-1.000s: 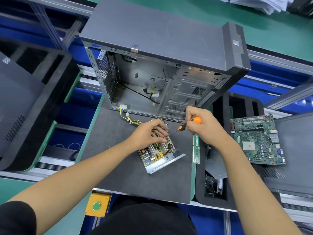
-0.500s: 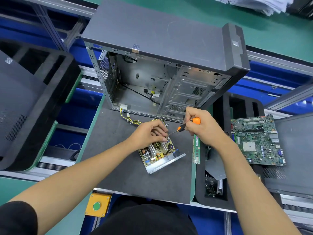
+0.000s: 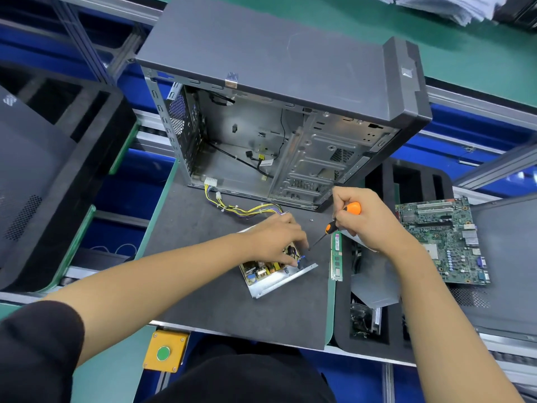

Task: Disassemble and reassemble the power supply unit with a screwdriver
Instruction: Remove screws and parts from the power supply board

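A grey mat [image 3: 220, 309] lies over blue conveyor rails [image 3: 122, 196].

A dark grey mat [image 3: 220, 312] with a green edge is covering the workbench, and blue framing [image 3: 122, 181] with silver aluminium rails [image 3: 476, 97] is running beneath and behind it. A green surface [image 3: 465, 50] is stretching along the far edge, with a stack of pale folded sheets [image 3: 453, 7] lying at its far right corner. Black foam trays [image 3: 72, 158] are sitting at the left and right edges. A yellow box with a green button [image 3: 164, 351] is hanging below the near edge. Even light is falling from overhead.
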The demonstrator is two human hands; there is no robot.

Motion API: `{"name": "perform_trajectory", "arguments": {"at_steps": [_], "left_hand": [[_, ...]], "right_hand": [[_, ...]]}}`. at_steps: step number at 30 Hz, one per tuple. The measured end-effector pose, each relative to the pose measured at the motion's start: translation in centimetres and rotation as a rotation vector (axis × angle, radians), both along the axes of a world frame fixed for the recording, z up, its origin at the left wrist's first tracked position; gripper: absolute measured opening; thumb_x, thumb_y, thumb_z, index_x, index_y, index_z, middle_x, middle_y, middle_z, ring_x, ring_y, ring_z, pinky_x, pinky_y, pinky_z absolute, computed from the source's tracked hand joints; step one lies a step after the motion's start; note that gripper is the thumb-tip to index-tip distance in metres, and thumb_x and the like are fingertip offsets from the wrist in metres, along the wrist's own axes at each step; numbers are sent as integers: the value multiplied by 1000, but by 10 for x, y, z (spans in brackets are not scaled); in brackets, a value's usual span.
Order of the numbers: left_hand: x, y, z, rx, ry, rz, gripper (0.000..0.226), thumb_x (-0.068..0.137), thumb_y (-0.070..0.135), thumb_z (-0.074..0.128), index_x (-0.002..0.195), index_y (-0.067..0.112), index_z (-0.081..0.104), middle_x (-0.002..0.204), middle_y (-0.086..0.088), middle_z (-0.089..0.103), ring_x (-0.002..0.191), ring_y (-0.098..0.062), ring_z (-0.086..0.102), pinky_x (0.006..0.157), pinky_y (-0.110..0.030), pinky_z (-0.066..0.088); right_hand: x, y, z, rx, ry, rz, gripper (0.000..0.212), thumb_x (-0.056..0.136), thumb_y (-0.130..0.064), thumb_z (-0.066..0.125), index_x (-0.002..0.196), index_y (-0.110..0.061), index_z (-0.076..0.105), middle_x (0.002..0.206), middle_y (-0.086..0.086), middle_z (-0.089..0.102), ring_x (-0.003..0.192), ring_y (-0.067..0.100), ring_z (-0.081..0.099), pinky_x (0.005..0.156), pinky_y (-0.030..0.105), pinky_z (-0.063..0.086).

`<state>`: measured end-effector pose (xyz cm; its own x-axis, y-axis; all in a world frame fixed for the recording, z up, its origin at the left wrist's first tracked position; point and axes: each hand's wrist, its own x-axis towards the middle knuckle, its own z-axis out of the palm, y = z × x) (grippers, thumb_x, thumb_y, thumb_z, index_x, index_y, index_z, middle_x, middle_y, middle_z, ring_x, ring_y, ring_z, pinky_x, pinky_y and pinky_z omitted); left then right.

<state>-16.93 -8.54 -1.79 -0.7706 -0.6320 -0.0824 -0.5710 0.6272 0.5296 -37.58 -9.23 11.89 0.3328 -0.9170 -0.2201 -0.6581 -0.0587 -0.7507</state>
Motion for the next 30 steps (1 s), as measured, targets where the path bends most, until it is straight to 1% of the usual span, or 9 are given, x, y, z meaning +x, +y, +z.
{"name": "perform_trajectory", "arguments": {"at_steps": [3,5,8,11,14,18,21,26,30], "left_hand": [[-7,-10,-1,48,-69,-27,49,79,53,79,122,36,64,110,15,65,120,-13,41,99,-35,32],[-7,-14,-3,65,-60,-40,51,77,57,79,122,36,64,107,16,65,117,-12,41,97,-34,32],[-5,-13,-5,157,61,-15,54,76,59,79,122,34,65,110,19,67,110,-9,44,95,-31,31],[-1,-12,-6,276,213,57,46,78,51,82,116,32,66,107,22,70,105,-5,49,97,-29,35],[2,-11,-5,320,286,92,34,81,44,82,109,31,70,101,24,69,103,-4,52,93,-28,43],[1,-9,-3,309,321,133,22,83,38,82,101,28,74,97,22,70,98,-4,53,92,-32,46],[1,-8,-2,316,339,155,18,84,35,82,97,24,76,98,17,74,96,-7,54,91,-37,47],[2,-8,0,367,355,181,14,85,32,81,94,24,74,100,15,75,98,-8,55,90,-41,48],[4,-8,1,382,354,190,12,87,31,80,96,27,73,101,14,75,96,-5,55,89,-40,49]], "right_hand": [[-2,1,2,25,-29,-13,11,65,-13,54,65,-11,43,67,21,51,57,20,41,61,58,49],[-4,2,2,13,-35,-24,11,65,-13,53,65,-11,43,62,13,50,56,20,43,61,57,50],[-6,2,1,-1,-56,-24,9,66,-12,52,63,-13,43,55,-3,46,58,30,51,59,53,51],[-6,2,-2,-9,-68,-41,7,66,-14,51,64,-14,44,59,-4,49,67,41,56,57,43,45],[-6,1,-5,-9,-60,-45,7,67,-13,51,64,-16,45,60,-4,52,63,31,54,58,40,45],[-4,1,-7,-5,-66,-43,7,67,-12,51,65,-16,46,62,0,54,60,19,50,58,33,41],[-3,-1,-8,3,-87,-46,6,67,-12,51,65,-15,46,64,5,56,59,18,50,56,31,41],[-2,-2,-6,9,-95,-48,6,67,-15,51,65,-17,45,62,-1,58,56,16,53,51,31,43],[-1,-3,-3,-2,-85,-37,9,62,-27,51,65,-19,47,64,-3,59,56,15,54,51,31,44]]}}
